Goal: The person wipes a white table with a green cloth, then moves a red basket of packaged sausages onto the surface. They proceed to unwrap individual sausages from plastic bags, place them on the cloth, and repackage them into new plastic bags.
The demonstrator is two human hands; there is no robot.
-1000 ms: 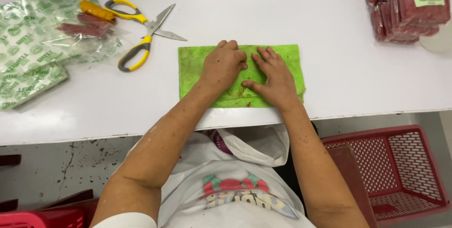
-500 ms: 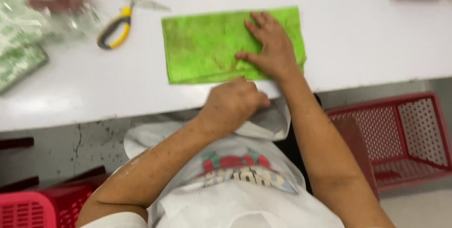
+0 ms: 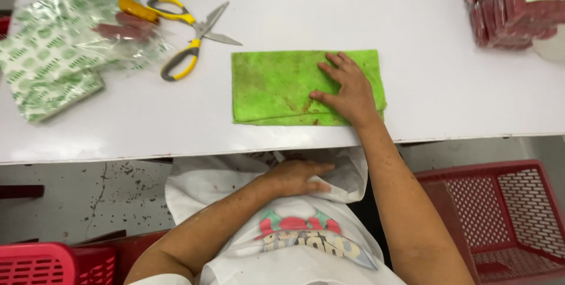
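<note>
A folded green cloth [image 3: 273, 88] with dark stains lies on the white table [image 3: 353, 8] near its front edge. My right hand [image 3: 347, 91] rests flat on the cloth's right half, fingers spread. My left hand [image 3: 297, 177] is below the table edge, pressed flat against the white apron [image 3: 212, 185] at my waist, fingers together and holding nothing.
Yellow-handled scissors [image 3: 188, 35] lie open left of the cloth. Green-printed clear bags [image 3: 50, 55] sit at the far left, with a yellow-handled tool [image 3: 136, 10] on them. Wrapped red meat packs [image 3: 512, 2] are at the top right. Red plastic baskets [image 3: 512, 214] stand on the floor.
My left hand came off the cloth and dropped below the table edge onto the apron. My right hand stayed on the cloth.
</note>
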